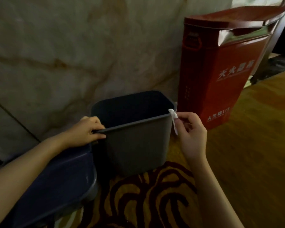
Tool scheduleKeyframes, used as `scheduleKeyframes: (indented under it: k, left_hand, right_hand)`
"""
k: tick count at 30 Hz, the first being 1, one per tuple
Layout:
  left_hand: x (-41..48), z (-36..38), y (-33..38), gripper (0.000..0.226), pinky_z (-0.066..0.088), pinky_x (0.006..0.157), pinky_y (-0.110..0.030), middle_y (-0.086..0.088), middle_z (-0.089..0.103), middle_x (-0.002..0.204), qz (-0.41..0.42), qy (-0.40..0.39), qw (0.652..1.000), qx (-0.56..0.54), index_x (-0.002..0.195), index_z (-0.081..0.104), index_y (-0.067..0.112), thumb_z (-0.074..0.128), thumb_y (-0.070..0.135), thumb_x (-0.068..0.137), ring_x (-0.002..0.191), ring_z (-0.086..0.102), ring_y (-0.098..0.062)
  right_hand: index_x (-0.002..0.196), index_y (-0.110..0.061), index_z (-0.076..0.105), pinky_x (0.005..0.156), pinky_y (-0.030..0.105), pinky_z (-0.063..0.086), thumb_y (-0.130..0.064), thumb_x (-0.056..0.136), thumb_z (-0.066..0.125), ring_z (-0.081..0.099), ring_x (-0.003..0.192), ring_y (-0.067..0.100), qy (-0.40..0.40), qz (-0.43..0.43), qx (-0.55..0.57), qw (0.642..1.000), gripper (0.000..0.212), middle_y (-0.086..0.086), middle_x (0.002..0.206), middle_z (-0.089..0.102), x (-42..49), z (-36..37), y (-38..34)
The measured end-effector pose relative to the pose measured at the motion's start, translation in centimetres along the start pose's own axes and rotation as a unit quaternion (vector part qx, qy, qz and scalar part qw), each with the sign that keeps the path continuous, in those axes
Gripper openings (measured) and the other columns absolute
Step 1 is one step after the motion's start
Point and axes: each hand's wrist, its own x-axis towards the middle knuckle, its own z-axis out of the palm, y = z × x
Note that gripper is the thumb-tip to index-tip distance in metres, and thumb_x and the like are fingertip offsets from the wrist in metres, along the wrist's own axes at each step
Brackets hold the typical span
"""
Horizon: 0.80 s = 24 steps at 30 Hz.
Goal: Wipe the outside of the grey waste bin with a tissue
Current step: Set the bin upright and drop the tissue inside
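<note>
The wipe looks barely underway: the left hand (89, 129) grips the rim of the grey waste bin (135, 139) standing on the carpet, while the right hand (192, 130) pinches the tissue (173, 116) at its right corner, the walls seemingly unwiped.

Left hand (87, 130): bare; no glove, ring or watch visible.
Right hand (192, 135): bare; no glove or ring visible; short, unpainted nails.
Left forearm (31, 162): uncovered all the way to frame edge; no sleeve in view.
Right forearm (212, 191): uncovered to frame edge; no sleeve, no wristband.
</note>
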Motion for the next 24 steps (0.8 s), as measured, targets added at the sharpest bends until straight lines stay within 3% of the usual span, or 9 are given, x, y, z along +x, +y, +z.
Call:
scheduleKeyframes:
  k: [4, 9, 11, 13, 15, 17, 19, 20, 24]
  left_hand:
    - [-1.5, 2.1, -0.8, 0.019, 0.025, 0.077, -0.022, 0.002, 0.049, 0.086, -0.02, 0.011, 1.0, -0.007, 0.095, 0.07, 0.019, 0.062, 0.031, 0.083, 0.088, 0.047, -0.017]
    - [-2.0, 3.5, -0.2, 0.019, 0.021, 0.074, -0.021, 0.008, 0.044, 0.088, -0.041, 0.03, 0.998, -0.045, 0.097, 0.067, 0.027, 0.055, 0.036, 0.085, 0.087, 0.036, -0.009]
    - [-2.2, 3.1, 0.0, 0.029, 0.021, 0.082, -0.021, 0.013, 0.046, 0.094, -0.028, -0.005, 0.997, -0.071, 0.113, 0.061, 0.031, 0.054, 0.039, 0.086, 0.094, 0.036, -0.004]
    - [-2.4, 1.8, 0.4, 0.041, 0.026, 0.092, -0.021, 0.023, 0.045, 0.102, -0.037, -0.024, 0.984, -0.174, 0.126, 0.051, 0.035, 0.055, 0.041, 0.085, 0.107, 0.038, -0.001]
    - [-2.4, 0.3, 0.4, 0.044, 0.032, 0.096, -0.023, 0.027, 0.045, 0.112, -0.112, 0.033, 0.949, -0.292, 0.129, 0.048, 0.033, 0.054, 0.038, 0.086, 0.116, 0.04, -0.005]
    - [-1.8, -0.6, -0.4, 0.041, 0.04, 0.097, -0.032, 0.008, 0.054, 0.124, -0.224, 0.098, 0.926, -0.288, 0.13, 0.049, 0.021, 0.051, 0.031, 0.09, 0.12, 0.045, -0.018]
    - [-1.4, -1.3, -1.3, 0.044, 0.041, 0.1, -0.042, -0.01, 0.052, 0.133, -0.339, 0.053, 0.911, -0.231, 0.132, 0.046, 0.013, 0.045, 0.032, 0.092, 0.122, 0.047, -0.029]
    - [-1.4, -1.5, -1.6, 0.047, 0.04, 0.101, -0.044, -0.014, 0.049, 0.137, -0.375, 0.0, 0.902, -0.213, 0.134, 0.042, 0.011, 0.043, 0.034, 0.093, 0.124, 0.045, -0.032]
    - [-2.7, -3.3, -1.9, 0.06, 0.031, 0.109, -0.049, -0.013, 0.031, 0.15, -0.42, -0.16, 0.873, -0.191, 0.143, 0.027, 0.013, 0.036, 0.046, 0.092, 0.136, 0.028, -0.035]
  right_hand:
    - [0.097, -0.018, 0.064, 0.068, 0.01, 0.042, -0.011, 0.088, 0.058, 0.054, 0.082, 0.001, -0.096, -0.066, -0.076, 0.99, 0.013, -0.008, 0.092, 0.058, 3.1, 2.9, -1.6]
    - [0.093, -0.008, 0.067, 0.071, 0.027, 0.046, -0.014, 0.089, 0.059, 0.058, 0.084, 0.017, -0.258, -0.123, -0.159, 0.945, 0.011, 0.006, 0.092, 0.062, 7.7, 8.0, -2.3]
    - [0.094, -0.007, 0.067, 0.072, 0.032, 0.046, -0.016, 0.09, 0.057, 0.058, 0.086, 0.024, -0.34, -0.11, -0.196, 0.913, 0.014, 0.01, 0.096, 0.061, 8.8, 10.0, -2.0]
    - [0.099, -0.007, 0.066, 0.075, 0.036, 0.047, -0.017, 0.092, 0.053, 0.058, 0.09, 0.029, -0.4, -0.087, -0.239, 0.881, 0.018, 0.013, 0.103, 0.059, 9.3, 11.7, -1.7]
    - [0.106, -0.008, 0.064, 0.08, 0.039, 0.048, -0.015, 0.094, 0.049, 0.054, 0.1, 0.032, -0.461, -0.066, -0.296, 0.834, 0.02, 0.015, 0.111, 0.055, 9.4, 13.4, -1.6]
    - [0.111, -0.008, 0.062, 0.086, 0.042, 0.047, -0.014, 0.094, 0.051, 0.048, 0.109, 0.034, -0.529, -0.065, -0.371, 0.76, 0.021, 0.016, 0.117, 0.051, 9.3, 14.9, -1.7]
    - [0.115, -0.007, 0.06, 0.088, 0.043, 0.046, -0.018, 0.092, 0.054, 0.046, 0.114, 0.036, -0.564, -0.073, -0.436, 0.698, 0.026, 0.017, 0.122, 0.049, 9.4, 15.8, -2.4]
    - [0.118, -0.008, 0.058, 0.089, 0.044, 0.046, -0.021, 0.091, 0.056, 0.045, 0.115, 0.036, -0.563, -0.071, -0.457, 0.685, 0.03, 0.017, 0.123, 0.049, 9.5, 16.0, -2.7]
    - [0.131, -0.014, 0.046, 0.093, 0.046, 0.042, -0.02, 0.093, 0.052, 0.042, 0.119, 0.037, -0.558, 0.002, -0.46, 0.69, 0.04, 0.016, 0.132, 0.045, 9.6, 15.6, -5.4]
